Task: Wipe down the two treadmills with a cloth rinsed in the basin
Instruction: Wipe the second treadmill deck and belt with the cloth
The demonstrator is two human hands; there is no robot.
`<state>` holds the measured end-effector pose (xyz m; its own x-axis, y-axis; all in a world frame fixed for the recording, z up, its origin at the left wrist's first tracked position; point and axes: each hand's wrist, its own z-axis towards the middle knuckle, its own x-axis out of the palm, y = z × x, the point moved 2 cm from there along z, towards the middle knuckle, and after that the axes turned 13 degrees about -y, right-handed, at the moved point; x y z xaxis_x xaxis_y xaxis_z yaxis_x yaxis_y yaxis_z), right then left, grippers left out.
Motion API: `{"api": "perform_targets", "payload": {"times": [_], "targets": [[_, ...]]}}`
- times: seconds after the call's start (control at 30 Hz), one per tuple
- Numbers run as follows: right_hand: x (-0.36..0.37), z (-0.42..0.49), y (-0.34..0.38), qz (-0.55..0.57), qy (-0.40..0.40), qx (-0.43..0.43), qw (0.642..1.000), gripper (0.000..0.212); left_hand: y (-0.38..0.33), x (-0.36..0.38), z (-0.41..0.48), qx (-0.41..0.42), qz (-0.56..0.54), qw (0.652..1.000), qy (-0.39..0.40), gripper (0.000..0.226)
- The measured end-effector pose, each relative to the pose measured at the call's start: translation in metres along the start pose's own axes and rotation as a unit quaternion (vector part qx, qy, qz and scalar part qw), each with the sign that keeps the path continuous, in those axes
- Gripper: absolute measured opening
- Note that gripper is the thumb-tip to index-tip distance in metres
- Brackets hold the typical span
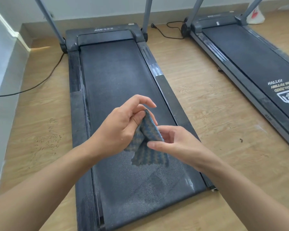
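Holding cloth (146, 154) over dusty treadmill (117, 77), wooden floor (190, 100)

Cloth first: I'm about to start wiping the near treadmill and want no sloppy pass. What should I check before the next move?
1. Grip on the cloth: ok, the left hand and the right hand both pinch it.
2. Cloth spread flat for wiping: not ok, it hangs creased between the hands.
3. Cloth rinsed: cannot tell; no basin is in view.
4. Near treadmill free of loose objects: ok.
5. Left side rail clean: not ok, it looks dusty.
6. Power cable off the deck: ok, it lies on the floor to the left.
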<state>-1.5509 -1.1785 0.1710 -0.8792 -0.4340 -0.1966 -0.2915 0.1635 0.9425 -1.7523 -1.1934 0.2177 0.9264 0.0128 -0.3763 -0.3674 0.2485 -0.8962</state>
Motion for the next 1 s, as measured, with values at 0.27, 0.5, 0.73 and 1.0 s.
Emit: {"api": "perform_targets", "payload": {"times": [0.27,0.5,0.73,1.0], "targets": [[0.005,-0.005,-0.007,0.035,-0.021,0.028,0.999,0.021,0.027,-0.001,-0.005,-0.238,0.076,0.967,0.057,0.068],[0.001,-0.012,-0.013,0.072,0.044,0.052,0.995,0.024,0.047,-0.023,-0.002,-0.346,-0.126,0.923,0.116,0.057],[0.003,-0.008,-0.019,0.135,0.037,0.064,0.988,0.032,0.050,-0.006,-0.014,-0.156,0.070,0.985,-0.018,0.007],[0.002,-0.009,-0.015,0.178,0.052,0.114,0.976,0.028,0.056,0.012,-0.028,-0.093,0.070,0.986,0.120,0.025]]}}
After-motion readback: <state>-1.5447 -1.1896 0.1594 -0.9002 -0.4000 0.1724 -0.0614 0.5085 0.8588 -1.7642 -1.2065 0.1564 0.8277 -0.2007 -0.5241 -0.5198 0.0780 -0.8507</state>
